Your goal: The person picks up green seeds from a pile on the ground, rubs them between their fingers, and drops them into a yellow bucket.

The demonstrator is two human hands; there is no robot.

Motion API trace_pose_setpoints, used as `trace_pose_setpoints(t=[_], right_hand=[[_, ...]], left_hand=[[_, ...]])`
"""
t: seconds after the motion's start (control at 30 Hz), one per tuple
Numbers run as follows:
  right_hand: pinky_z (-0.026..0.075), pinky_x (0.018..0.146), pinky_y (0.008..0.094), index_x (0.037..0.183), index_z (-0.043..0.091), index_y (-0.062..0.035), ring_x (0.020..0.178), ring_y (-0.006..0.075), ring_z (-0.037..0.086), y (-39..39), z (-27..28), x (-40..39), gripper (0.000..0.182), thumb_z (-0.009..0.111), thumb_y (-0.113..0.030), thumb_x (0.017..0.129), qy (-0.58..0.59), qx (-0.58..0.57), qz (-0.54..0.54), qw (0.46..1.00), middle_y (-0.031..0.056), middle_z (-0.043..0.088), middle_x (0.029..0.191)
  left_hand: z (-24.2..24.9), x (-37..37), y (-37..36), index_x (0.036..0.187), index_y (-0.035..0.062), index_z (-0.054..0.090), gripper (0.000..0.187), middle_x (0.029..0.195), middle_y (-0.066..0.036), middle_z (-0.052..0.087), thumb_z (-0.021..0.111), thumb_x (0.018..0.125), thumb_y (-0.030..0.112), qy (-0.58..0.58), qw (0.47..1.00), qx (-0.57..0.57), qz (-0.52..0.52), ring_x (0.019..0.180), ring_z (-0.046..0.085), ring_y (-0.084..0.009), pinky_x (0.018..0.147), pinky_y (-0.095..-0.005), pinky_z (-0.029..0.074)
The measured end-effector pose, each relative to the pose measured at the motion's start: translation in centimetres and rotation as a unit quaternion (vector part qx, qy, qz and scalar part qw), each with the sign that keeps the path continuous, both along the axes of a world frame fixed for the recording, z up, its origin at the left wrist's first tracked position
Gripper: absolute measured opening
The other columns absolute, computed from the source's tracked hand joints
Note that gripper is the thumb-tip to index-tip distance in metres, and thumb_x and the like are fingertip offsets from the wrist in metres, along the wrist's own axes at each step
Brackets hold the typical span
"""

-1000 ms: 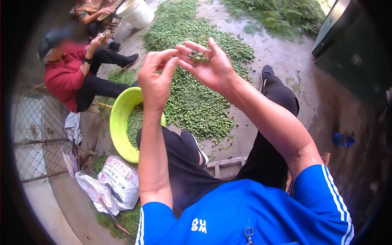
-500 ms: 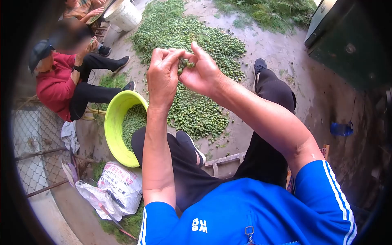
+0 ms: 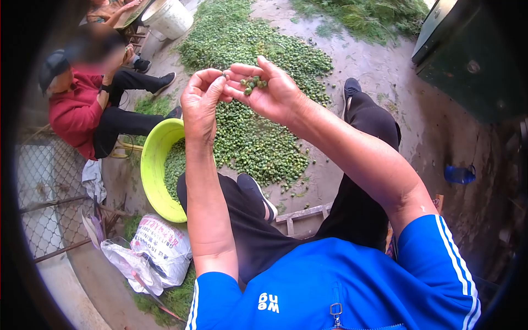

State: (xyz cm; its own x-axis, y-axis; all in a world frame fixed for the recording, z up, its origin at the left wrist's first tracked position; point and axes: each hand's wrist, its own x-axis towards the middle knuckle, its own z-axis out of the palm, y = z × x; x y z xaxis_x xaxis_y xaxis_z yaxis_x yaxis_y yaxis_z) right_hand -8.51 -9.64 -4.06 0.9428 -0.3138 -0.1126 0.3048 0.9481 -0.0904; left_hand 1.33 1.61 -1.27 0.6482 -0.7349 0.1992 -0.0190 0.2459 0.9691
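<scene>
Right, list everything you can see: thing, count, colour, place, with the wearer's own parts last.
small round fruit-like pieces: uncountable, green, across floor, in tub and right palm
round plastic tub: one, yellow-green, by left knee
plastic bucket: one, white, upper left
printed sack: one, white, below tub
crumpled cloth: one, whitish, left
wire mesh: one stretch, greyish, far left
feathery foliage: heaps, green, largest top right
boxy object: one, dark green, upper right
plastic object: one, blue, right
seated people: two, red top and orange-patterned top, upper left
left hand: one, bare, upper centre
right hand: one, bare, palm up, beside it
trousers: one pair, black, centre
zipped top: one, blue, bottom
</scene>
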Motion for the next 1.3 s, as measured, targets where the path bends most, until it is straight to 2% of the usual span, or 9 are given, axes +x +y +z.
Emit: trace_pose_setpoints(t=[0.23, 0.43, 0.53, 0.57, 0.67, 0.8, 0.9, 1.0, 1.3], right_hand=[[0.044, 0.097, 0.0506, 0.113, 0.046, 0.0128, 0.107, 0.037, 0.053, -0.1, -0.2, 0.2, 0.051, 0.035, -0.035, 0.1, 0.032, -0.087, -0.049, 0.994, 0.0286, 0.049, 0.116], [0.037, 0.107, 0.0469, 0.12, 0.044, 0.0143, 0.121, 0.0385, 0.044, -0.4, 0.6, -0.1, 0.057, 0.03, -0.038, 0.101, -0.016, 0.009, -0.03, 0.999, 0.0308, 0.044, 0.125], [0.035, 0.108, 0.0471, 0.125, 0.04, 0.0139, 0.126, 0.038, 0.04, -0.3, 0.5, 0.1, 0.06, 0.027, -0.04, 0.101, -0.02, -0.001, -0.039, 0.999, 0.0309, 0.041, 0.129], [0.035, 0.108, 0.047, 0.125, 0.039, 0.0138, 0.126, 0.0377, 0.039, -0.3, 0.4, 0.2, 0.06, 0.027, -0.04, 0.101, -0.023, -0.008, -0.049, 0.999, 0.031, 0.04, 0.13], [0.035, 0.108, 0.0469, 0.124, 0.041, 0.0128, 0.126, 0.0366, 0.04, -0.2, 0.6, 0.1, 0.059, 0.027, -0.04, 0.101, -0.042, -0.029, -0.036, 0.998, 0.0296, 0.041, 0.13], [0.039, 0.105, 0.0463, 0.121, 0.045, 0.0119, 0.12, 0.0346, 0.045, -0.3, 0.1, 0.2, 0.056, 0.029, -0.038, 0.101, -0.021, -0.019, -0.022, 0.999, 0.0259, 0.046, 0.124], [0.048, 0.086, 0.0417, 0.105, 0.055, 0.0065, 0.098, 0.0278, 0.054, -0.5, -1.1, 0.7, 0.043, 0.043, -0.034, 0.098, 0.059, -0.077, -0.019, 0.995, 0.0182, 0.054, 0.107], [0.049, 0.072, 0.0333, 0.093, 0.059, -0.003, 0.081, 0.0185, 0.057, -0.3, -0.6, 0.2, 0.022, 0.064, -0.024, 0.089, 0.064, -0.13, -0.004, 0.99, 0.0082, 0.059, 0.094], [0.045, 0.068, 0.0287, 0.087, 0.062, -0.0088, 0.075, 0.0127, 0.059, -0.3, -0.3, -0.2, 0.011, 0.07, -0.016, 0.083, 0.118, -0.273, -0.042, 0.954, 0.0013, 0.063, 0.079]], left_hand=[[-0.1, -0.1, -0.1, 0.103, -0.0001, 0.058, 0.019, 0.088, -0.004, 0.063, 0.064, 0.086, 0.004, -0.02, 0.999, 0.026, 0.006, 0.072, 0.059, -0.0074, 0.061, -0.0209, 0.051], [1.6, -1.2, -0.1, 0.1, 0.0008, 0.057, 0.016, 0.083, -0.002, 0.06, 0.064, 0.086, 0.005, 0.192, 0.981, -0.028, -0.014, 0.066, 0.055, -0.0061, 0.058, -0.0192, 0.047], [0.5, -1.2, 0.2, 0.093, 0.003, 0.06, 0.012, 0.073, 0.003, 0.054, 0.067, 0.084, 0.007, 0.032, 0.996, 0.08, -0.031, 0.058, 0.045, -0.0023, 0.053, -0.0162, 0.036], [0.2, -1.5, -0.1, 0.093, 0.003, 0.06, 0.012, 0.073, 0.003, 0.054, 0.067, 0.084, 0.007, 0.032, 0.996, 0.08, -0.031, 0.058, 0.045, -0.0023, 0.053, -0.0162, 0.036], [-1.0, -2.1, -0.9, 0.086, 0.002, 0.065, 0.011, 0.072, 0.005, 0.053, 0.072, 0.078, 0.003, -0.216, 0.971, 0.093, 0.042, 0.062, 0.045, -0.0026, 0.057, -0.0178, 0.038], [-0.4, -2.8, -0.8, 0.089, 0.0013, 0.065, 0.014, 0.074, 0.004, 0.053, 0.073, 0.077, 0.003, -0.272, 0.951, 0.13, 0.073, 0.064, 0.046, -0.004, 0.058, -0.02, 0.041], [0.0, -3.0, -0.8, 0.09, 0.0017, 0.065, 0.015, 0.076, 0.002, 0.052, 0.072, 0.077, 0.003, -0.231, 0.964, 0.086, 0.102, 0.063, 0.046, -0.0053, 0.058, -0.0219, 0.042], [1.0, -3.4, -0.4, 0.091, 0.0047, 0.066, 0.014, 0.073, 0.0, 0.05, 0.069, 0.078, 0.002, -0.362, 0.906, 0.143, 0.165, 0.062, 0.049, -0.0078, 0.056, -0.0244, 0.041], [1.2, -4.3, -0.7, 0.092, 0.0053, 0.063, 0.014, 0.078, -0.006, 0.051, 0.068, 0.078, 0.003, -0.49, 0.833, 0.155, 0.203, 0.062, 0.051, -0.0166, 0.057, -0.0318, 0.043]])
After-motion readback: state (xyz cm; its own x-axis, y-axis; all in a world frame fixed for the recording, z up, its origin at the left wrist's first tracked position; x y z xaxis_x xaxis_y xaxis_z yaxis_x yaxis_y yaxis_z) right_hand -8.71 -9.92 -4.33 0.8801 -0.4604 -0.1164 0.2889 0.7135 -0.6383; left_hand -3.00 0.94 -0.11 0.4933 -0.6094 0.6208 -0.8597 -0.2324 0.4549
